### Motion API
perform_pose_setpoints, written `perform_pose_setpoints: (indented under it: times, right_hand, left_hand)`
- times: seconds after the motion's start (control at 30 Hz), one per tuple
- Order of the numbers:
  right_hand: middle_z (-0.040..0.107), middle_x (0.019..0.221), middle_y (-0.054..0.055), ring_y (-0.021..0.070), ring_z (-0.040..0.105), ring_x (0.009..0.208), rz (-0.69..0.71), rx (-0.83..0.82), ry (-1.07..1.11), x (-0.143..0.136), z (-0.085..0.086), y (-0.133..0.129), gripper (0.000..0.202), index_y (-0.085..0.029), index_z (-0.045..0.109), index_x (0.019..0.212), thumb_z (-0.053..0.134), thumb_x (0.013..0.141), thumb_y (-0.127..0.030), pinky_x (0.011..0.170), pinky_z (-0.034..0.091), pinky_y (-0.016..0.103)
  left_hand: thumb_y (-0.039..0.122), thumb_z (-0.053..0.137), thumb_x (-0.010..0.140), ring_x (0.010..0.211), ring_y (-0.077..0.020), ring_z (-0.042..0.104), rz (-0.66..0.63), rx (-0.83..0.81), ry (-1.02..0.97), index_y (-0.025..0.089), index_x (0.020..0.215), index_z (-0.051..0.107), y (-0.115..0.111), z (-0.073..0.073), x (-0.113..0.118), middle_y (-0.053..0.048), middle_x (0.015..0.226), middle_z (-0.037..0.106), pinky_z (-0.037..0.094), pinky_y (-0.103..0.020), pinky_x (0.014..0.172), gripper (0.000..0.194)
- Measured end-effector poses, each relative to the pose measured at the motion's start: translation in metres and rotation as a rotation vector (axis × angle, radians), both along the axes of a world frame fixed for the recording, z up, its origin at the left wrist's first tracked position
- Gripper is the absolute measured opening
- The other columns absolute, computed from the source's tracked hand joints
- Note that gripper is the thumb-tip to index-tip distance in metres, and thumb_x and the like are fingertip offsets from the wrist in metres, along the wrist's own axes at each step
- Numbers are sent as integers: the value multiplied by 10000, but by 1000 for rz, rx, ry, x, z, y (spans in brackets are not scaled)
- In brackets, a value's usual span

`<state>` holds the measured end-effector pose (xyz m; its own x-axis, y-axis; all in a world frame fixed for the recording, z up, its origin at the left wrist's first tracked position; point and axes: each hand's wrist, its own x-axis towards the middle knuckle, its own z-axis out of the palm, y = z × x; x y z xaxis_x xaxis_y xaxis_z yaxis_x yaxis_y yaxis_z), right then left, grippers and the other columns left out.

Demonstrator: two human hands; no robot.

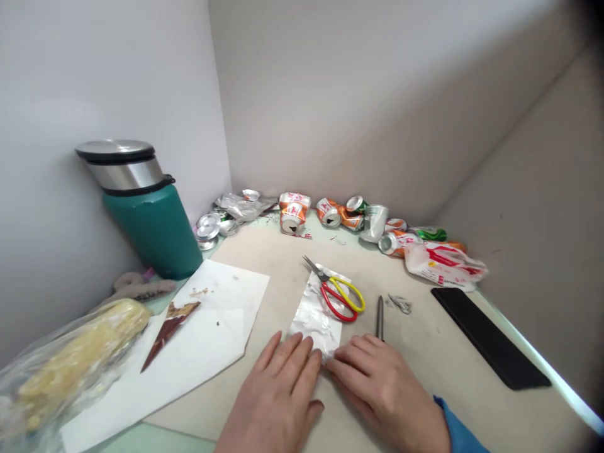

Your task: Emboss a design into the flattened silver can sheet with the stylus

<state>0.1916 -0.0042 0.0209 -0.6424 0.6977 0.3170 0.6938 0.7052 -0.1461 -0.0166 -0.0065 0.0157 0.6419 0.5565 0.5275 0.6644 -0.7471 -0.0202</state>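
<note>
A silver aluminium sheet (314,314), apparently cut from a can, lies crinkled on the work surface in front of me. My left hand (283,384) rests flat over its near left edge, fingers stretched out. At the near right corner, my right hand (382,384) is closed, its bent fingers against the sheet's edge; the thumb is hidden. Scissors (337,290) with one red and one yellow handle lie on the far half of the sheet, blades pointing away to the left. A dark pen-like stick (380,311) lies just beyond my right hand, its near end hidden.
Crushed cans (293,214) and scraps line the back wall. A teal bottle (153,229) stands left, behind white paper (221,327) with a brown, pointed piece (170,330). Bagged yellow food (85,358) lies near left; a black phone-like slab (491,336) lies right. Metal slivers (400,304) lie near the stick.
</note>
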Motion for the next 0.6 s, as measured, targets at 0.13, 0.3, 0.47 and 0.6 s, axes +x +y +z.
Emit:
perform_pose_setpoints:
  times: [0.13,0.3,0.47,0.6]
  right_hand:
    - [614,794,59,173,526,747,-48,-37,12,2,-1,-9,193,-184,655,938,464,926,-207,684,406,318]
    - [631,935,79,219,533,857,-99,-112,32,4,-3,-18,168,-191,641,981,577,871,-301,740,433,355]
    - [640,984,82,222,537,877,-134,-91,61,4,-7,-21,186,-196,634,1040,551,885,-257,764,441,368]
    - [641,976,78,218,535,884,-141,-110,70,6,-5,-20,172,-199,642,1021,532,894,-236,768,445,370]
  left_hand:
    - [365,503,890,1007,-208,630,-54,-14,82,155,1089,625,-3,-20,2,-62,1078,700,445,-392,946,314]
    - [456,484,891,1087,-218,586,-40,-6,80,196,1105,623,-10,-29,-4,-79,1159,661,334,-451,1031,364]
    - [530,503,855,1070,-233,587,18,-54,93,229,1083,633,-11,-24,-3,-79,1113,672,353,-455,985,399]
    - [513,542,840,1000,-204,609,19,-71,74,261,1075,633,-12,-20,0,-18,982,694,238,-443,1054,356]
